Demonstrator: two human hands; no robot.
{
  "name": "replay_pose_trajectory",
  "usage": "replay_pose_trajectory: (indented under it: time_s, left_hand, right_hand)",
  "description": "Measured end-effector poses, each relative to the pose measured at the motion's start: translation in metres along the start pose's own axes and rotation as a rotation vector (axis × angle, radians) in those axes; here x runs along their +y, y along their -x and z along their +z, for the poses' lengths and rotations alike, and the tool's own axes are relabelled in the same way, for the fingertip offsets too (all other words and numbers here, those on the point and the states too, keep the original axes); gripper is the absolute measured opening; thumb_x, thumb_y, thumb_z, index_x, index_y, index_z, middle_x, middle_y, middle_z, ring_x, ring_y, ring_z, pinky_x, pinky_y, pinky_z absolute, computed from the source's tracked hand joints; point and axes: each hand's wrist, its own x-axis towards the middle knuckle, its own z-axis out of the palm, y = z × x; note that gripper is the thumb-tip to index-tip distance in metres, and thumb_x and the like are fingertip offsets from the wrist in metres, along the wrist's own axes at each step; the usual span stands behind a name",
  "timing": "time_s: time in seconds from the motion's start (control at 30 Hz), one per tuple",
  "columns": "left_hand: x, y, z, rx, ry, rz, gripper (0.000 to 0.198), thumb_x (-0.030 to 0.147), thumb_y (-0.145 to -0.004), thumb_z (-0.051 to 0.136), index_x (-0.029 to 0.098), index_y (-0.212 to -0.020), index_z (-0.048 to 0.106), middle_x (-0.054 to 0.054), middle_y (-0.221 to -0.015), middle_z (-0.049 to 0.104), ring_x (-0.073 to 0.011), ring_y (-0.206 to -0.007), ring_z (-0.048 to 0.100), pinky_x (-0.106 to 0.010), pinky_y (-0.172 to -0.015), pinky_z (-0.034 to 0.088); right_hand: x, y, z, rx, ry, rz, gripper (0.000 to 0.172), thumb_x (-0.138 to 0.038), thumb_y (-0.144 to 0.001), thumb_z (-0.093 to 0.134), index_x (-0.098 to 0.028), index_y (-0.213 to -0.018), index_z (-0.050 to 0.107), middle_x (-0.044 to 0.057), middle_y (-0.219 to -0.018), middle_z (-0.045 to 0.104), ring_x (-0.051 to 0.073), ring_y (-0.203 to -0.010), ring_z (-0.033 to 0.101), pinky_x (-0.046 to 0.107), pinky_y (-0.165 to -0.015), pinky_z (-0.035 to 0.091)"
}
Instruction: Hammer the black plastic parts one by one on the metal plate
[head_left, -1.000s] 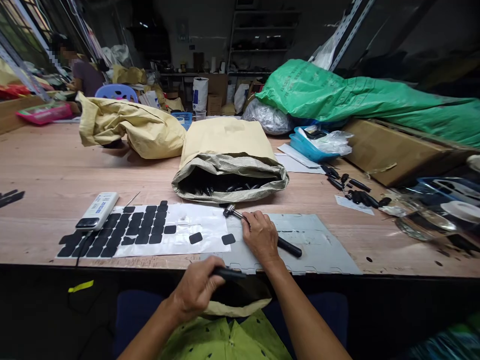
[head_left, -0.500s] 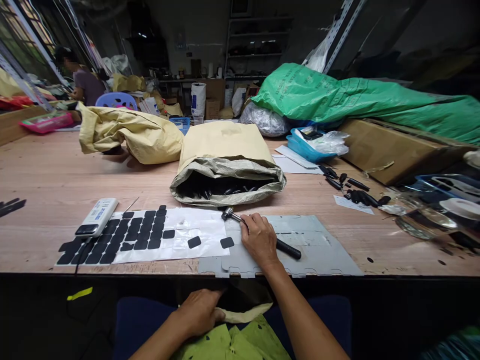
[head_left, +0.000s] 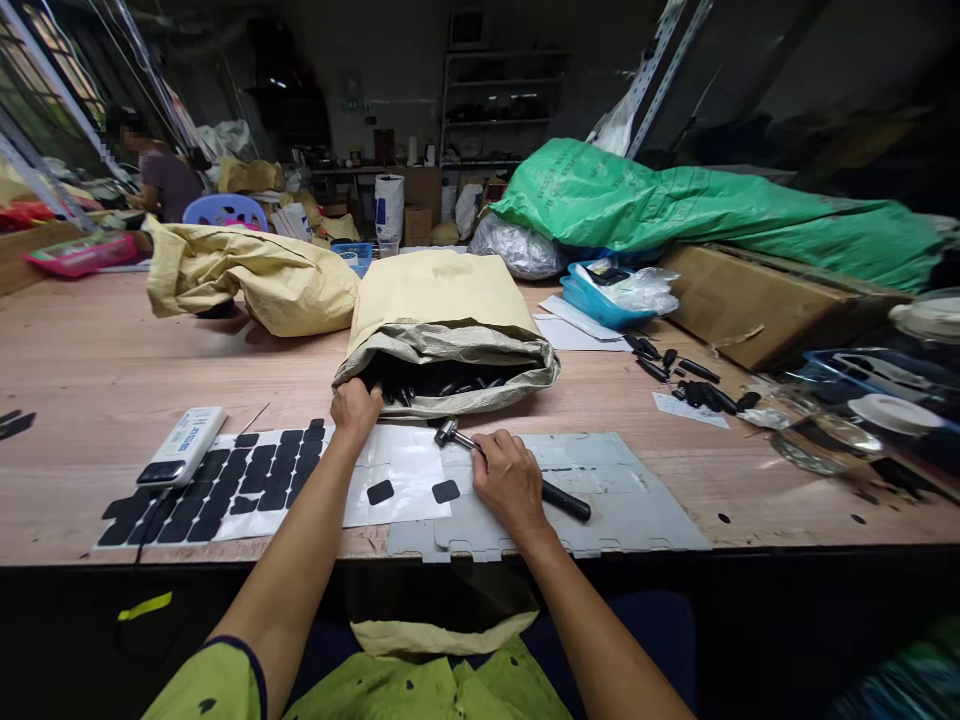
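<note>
My left hand [head_left: 355, 408] is at the left corner of the open mouth of a yellow paper sack [head_left: 442, 290], its fingers closed around the rolled grey rim. Dark pieces lie inside the sack. My right hand [head_left: 510, 478] is wrapped round a small hammer [head_left: 566, 500], whose metal head points left and whose black handle lies over a grey mat [head_left: 622, 480]. Left of the mat is a white sheet [head_left: 409, 455] with two loose black rounded squares. Many more black squares [head_left: 217, 490] stand in rows on its left part.
A white device [head_left: 182, 447] with a cable rests on the black squares. Another yellow sack [head_left: 262, 275] lies behind. To the right are black parts [head_left: 701, 390], a blue basket [head_left: 607, 300], a cardboard box [head_left: 757, 300] and a glass dish [head_left: 825, 440]. A person [head_left: 169, 180] sits far left.
My left hand has risen from beside my lap to the sack's mouth and taken hold of its rim. My right hand stays on the hammer. The view has shifted slightly.
</note>
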Motion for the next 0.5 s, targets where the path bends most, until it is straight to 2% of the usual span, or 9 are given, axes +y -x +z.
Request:
replay_pose_trajectory:
  time_s: [0.13,0.27,0.37,0.43,0.5]
  left_hand:
    - [0.005,-0.008,0.003,-0.032,-0.036,-0.087,0.036,0.04,-0.078,0.069,0.01,-0.098,0.072,-0.027,-0.104,0.069,-0.0403,-0.105,0.065,-0.046,-0.081,0.05]
    - [0.002,-0.013,-0.001,-0.053,-0.016,-0.13,0.04,0.041,-0.073,0.074,0.013,-0.101,0.071,-0.025,-0.109,0.07,-0.04,-0.108,0.064,-0.045,-0.08,0.051]
    - [0.0,-0.013,-0.009,-0.112,0.022,-0.168,0.042,0.044,-0.071,0.076,0.014,-0.099,0.071,-0.022,-0.115,0.069,-0.0388,-0.109,0.064,-0.043,-0.079,0.05]
    - [-0.002,-0.006,-0.016,-0.128,0.07,-0.136,0.036,0.045,-0.074,0.072,0.015,-0.094,0.072,-0.018,-0.11,0.071,-0.0355,-0.105,0.065,-0.039,-0.077,0.05]
    - [-0.006,0.009,-0.023,-0.119,0.141,-0.01,0.028,0.041,-0.078,0.067,0.017,-0.09,0.071,-0.012,-0.099,0.074,-0.0297,-0.097,0.066,-0.035,-0.075,0.049]
  right_hand:
    - [0.0,0.0,0.0,-0.004,-0.003,0.013,0.017,-0.022,-0.087,0.056,-0.021,-0.099,0.067,0.005,-0.092,0.061,0.019,-0.084,0.048,0.03,-0.072,0.031]
    - [-0.001,0.0,-0.001,-0.012,-0.011,0.017,0.018,-0.021,-0.087,0.057,-0.02,-0.101,0.068,0.005,-0.092,0.061,0.018,-0.084,0.049,0.03,-0.072,0.031]
    - [-0.001,0.0,-0.001,-0.012,-0.018,0.025,0.018,-0.021,-0.087,0.057,-0.02,-0.101,0.068,0.005,-0.092,0.061,0.018,-0.084,0.049,0.03,-0.071,0.031]
    - [-0.001,0.0,-0.002,-0.016,-0.022,0.027,0.019,-0.021,-0.087,0.057,-0.02,-0.101,0.068,0.005,-0.093,0.061,0.018,-0.084,0.049,0.03,-0.071,0.031]
    - [-0.001,0.0,-0.002,-0.014,-0.024,0.035,0.018,-0.021,-0.087,0.057,-0.02,-0.101,0.068,0.005,-0.092,0.062,0.018,-0.084,0.049,0.03,-0.072,0.032]
